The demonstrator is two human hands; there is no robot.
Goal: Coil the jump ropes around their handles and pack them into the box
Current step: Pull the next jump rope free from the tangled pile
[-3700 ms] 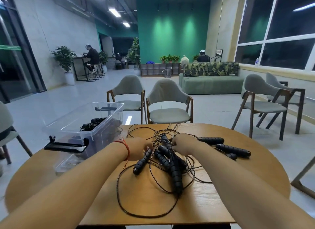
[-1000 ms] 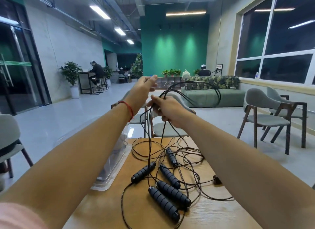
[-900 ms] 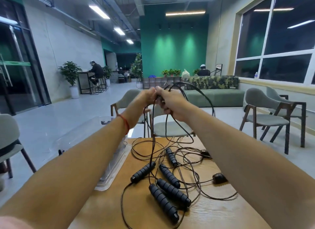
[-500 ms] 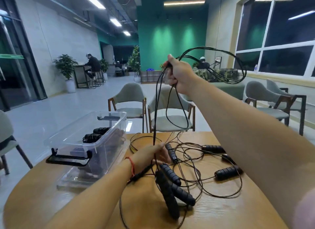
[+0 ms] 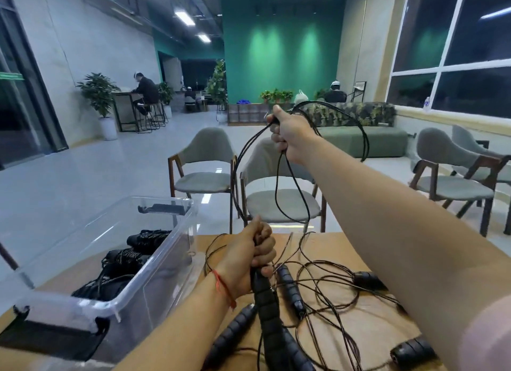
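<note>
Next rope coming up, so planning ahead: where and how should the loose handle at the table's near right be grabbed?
Grip the loose handle round its ribbed middle, from above on the right. It lies flat on the table, at the edge of the tangle of cords, so fingers can probably close across it. The right hand is on that side, though it holds rope loops.

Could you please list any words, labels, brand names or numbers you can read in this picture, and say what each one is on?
No text can be read here.
Green strip on the glass door: blurred.
Label on the bottle on the windowsill: too small.
Framed board beyond the sofa: too small.
Jump rope handles and clear box: no print visible.
</note>
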